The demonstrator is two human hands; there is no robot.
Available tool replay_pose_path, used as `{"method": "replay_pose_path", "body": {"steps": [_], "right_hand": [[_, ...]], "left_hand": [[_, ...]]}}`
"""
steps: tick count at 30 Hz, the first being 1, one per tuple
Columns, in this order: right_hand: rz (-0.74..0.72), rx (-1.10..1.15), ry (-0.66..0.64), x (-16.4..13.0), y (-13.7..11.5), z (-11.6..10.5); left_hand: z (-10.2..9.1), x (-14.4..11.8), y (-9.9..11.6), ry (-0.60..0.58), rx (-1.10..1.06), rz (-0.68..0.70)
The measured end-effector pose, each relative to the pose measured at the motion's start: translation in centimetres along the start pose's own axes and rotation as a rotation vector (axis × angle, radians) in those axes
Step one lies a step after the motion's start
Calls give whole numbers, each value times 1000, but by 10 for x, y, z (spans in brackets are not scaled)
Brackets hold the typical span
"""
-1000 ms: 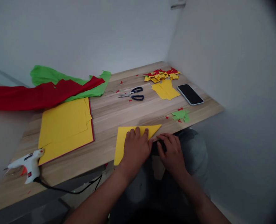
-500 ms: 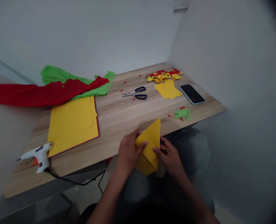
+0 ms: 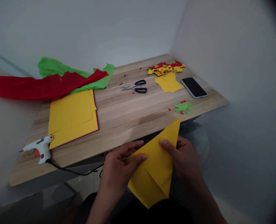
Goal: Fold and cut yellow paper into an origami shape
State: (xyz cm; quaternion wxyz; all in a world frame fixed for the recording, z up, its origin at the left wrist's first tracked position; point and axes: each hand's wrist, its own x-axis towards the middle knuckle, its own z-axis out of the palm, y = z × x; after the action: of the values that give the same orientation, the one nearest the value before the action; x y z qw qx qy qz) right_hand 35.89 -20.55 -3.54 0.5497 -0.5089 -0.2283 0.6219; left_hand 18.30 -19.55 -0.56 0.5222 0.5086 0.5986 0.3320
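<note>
A folded yellow paper (image 3: pixel 155 169) is held up above my lap, just in front of the table's near edge, with one pointed corner toward the upper right. My left hand (image 3: pixel 120 168) grips its left edge, thumb on the front face and fingers behind. On the other side, my right hand (image 3: pixel 183 155) pinches it near the upper right corner, its thumb lying on the front. A slanting fold line crosses the lower part of the paper. The fingers behind the sheet are partly hidden.
On the wooden table (image 3: pixel 119 124) lie scissors (image 3: pixel 138 86), a phone (image 3: pixel 194 87), green scraps (image 3: pixel 184 107), yellow pieces (image 3: pixel 168 82) and red-and-yellow cutouts (image 3: pixel 166 67). Leftward are yellow sheets (image 3: pixel 70 112), a corded glue gun (image 3: pixel 41 147), red crepe paper (image 3: pixel 42 88) and green crepe paper (image 3: pixel 58 67).
Both hands have come closer to me with the yellow paper, which has shifted down and right and looks larger. My right hand has slid higher along it. The table items stay put.
</note>
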Motion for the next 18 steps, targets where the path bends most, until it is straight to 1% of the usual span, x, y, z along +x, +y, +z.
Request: {"method": "replay_pose_path", "body": {"steps": [3, 6, 8, 12, 14, 18], "right_hand": [[-11, 16, 16, -3, 3, 1], [-10, 8, 3, -3, 4, 2], [-14, 7, 3, -4, 5, 1], [5, 1, 7, -4, 6, 1], [-6, -13, 32, -3, 7, 2], [-149, -86, 140, 3, 7, 4]], "left_hand": [[-3, -7, 2, 83, 5, 20], [-4, -12, 3, 131, 10, 18], [-4, -13, 3, 139, 27, 19], [-2, -12, 6, 163, 101, 69], [-1, -10, 5, 156, 133, 81], [-6, -9, -4, 119, 170, 39]]}}
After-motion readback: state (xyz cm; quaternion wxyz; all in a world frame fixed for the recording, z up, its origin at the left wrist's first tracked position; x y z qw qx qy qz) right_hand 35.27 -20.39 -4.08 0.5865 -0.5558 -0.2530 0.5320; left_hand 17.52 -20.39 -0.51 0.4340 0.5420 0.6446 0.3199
